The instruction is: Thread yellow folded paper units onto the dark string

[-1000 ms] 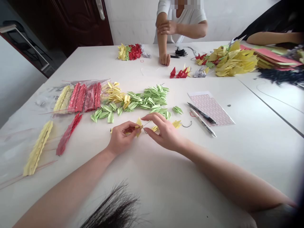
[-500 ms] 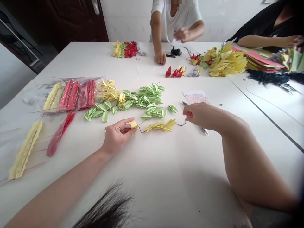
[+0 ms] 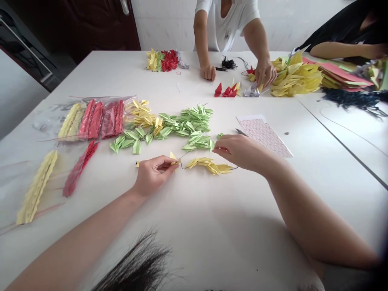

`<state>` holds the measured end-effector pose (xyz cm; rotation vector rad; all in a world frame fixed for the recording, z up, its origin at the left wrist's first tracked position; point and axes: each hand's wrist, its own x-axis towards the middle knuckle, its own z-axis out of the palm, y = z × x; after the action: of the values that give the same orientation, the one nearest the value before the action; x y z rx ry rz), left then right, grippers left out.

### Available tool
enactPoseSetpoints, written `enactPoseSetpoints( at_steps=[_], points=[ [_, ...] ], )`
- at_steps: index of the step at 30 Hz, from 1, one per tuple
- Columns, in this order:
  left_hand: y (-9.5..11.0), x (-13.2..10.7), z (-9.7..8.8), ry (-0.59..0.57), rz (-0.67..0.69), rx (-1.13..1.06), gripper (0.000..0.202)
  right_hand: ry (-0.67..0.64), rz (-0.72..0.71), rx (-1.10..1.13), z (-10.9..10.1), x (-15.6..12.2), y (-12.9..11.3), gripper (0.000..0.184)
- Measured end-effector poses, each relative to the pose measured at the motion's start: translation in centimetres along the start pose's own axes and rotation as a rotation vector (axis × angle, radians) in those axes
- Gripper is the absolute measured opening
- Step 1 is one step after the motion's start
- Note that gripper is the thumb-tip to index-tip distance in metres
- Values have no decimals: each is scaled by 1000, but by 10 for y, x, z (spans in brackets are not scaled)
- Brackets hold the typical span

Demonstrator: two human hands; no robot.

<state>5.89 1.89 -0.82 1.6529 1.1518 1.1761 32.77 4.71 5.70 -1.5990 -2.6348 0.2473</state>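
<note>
My left hand (image 3: 153, 176) is closed in a pinch on a small yellow folded paper piece (image 3: 173, 158) at the near middle of the white table (image 3: 212, 226). A thin dark thread (image 3: 182, 166) runs from it to a short string of yellow paper pieces (image 3: 209, 165) lying on the table. My right hand (image 3: 242, 151) hovers just right of that string, fingers curled together over the thread's far end; what they pinch is hidden. A heap of green folded pieces (image 3: 184, 126) lies just beyond both hands.
Clear bags of yellow and red strung pieces (image 3: 93, 119) lie at the left, with loose strings (image 3: 38, 188) nearer. A sticker sheet (image 3: 264, 133) lies to the right. Across the table, a person's hands (image 3: 265, 73) touch a yellow pile (image 3: 295, 79); another person's arm (image 3: 342, 50) rests far right.
My right hand drew away rightward along the thread, leaving a string of yellow pieces laid out, then came back left a little. The person opposite lowered a hand to the yellow pile.
</note>
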Motion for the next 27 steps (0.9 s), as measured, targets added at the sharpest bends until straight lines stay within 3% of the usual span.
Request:
enactPoseSetpoints(
  at_steps=[2, 4, 8, 14, 21, 23, 27],
  points=[
    [0, 1, 0, -12, -19, -8, 22, 90, -118, 16, 7, 10, -13, 23],
    [-1, 2, -1, -9, -37, -15, 23, 97, -238, 16, 13, 22, -28, 19],
    [0, 2, -2, -29, -28, -9, 23, -71, -349, -32, 19, 47, -54, 16],
    [2, 1, -3, -107, 6, -86, 24, -170, -342, -294, 21, 60, -71, 22],
    [1, 3, -4, -112, 12, -108, 24, -208, -227, -127, 14, 57, -68, 16],
    [2, 4, -4, -118, -9, -136, 22, -94, -213, -1, 10, 54, -59, 17],
    [4, 3, -5, -148, -39, -185, 19, 402, -217, 348, 8, 37, -48, 19]
  ],
)
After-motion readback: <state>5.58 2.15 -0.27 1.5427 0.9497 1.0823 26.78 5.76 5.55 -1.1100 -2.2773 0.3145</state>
